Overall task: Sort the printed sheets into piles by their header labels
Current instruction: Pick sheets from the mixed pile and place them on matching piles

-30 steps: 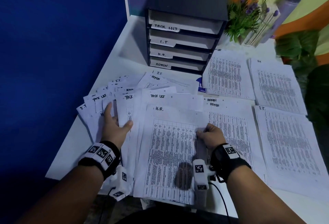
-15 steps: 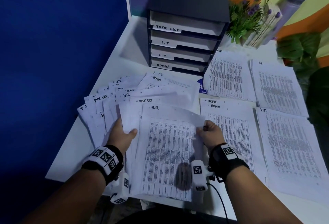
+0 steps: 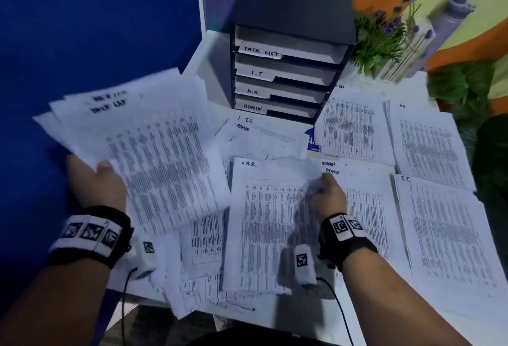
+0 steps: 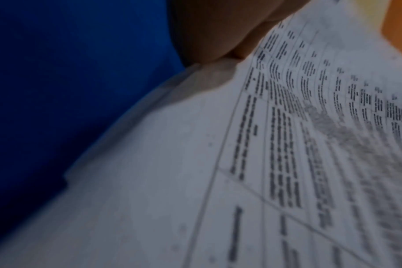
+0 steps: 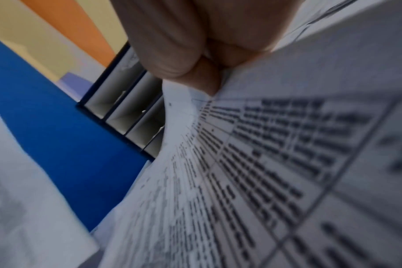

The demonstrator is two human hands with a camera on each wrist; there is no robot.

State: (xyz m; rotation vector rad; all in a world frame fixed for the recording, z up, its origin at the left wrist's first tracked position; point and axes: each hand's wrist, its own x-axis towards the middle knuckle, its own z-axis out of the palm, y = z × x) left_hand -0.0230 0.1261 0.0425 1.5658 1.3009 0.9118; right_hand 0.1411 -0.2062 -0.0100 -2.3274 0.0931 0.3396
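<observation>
Sheets [image 3: 154,153], headers blurred, gripped by left hand [image 3: 94,183]; right hand [image 3: 328,197] pinches H.R. sheet [image 3: 264,224].

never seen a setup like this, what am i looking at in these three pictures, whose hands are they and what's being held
No machine here: these are a person's two bare hands, each with a small camera strapped at the wrist. The wide picture comes from a camera on the person's head, looking down at a white table. The other two are taken from the wrists, looking along the fingers, so they show blurred paper up close.

The left hand has lifted a bundle of sheets off the table; its top header is blurred. The right hand pinches the edge of the sheet headed H.R..

Sorted piles lie to the right, and a black tray rack labelled TASK LIST, I.T, H.R. and ADMIN stands behind.
</observation>
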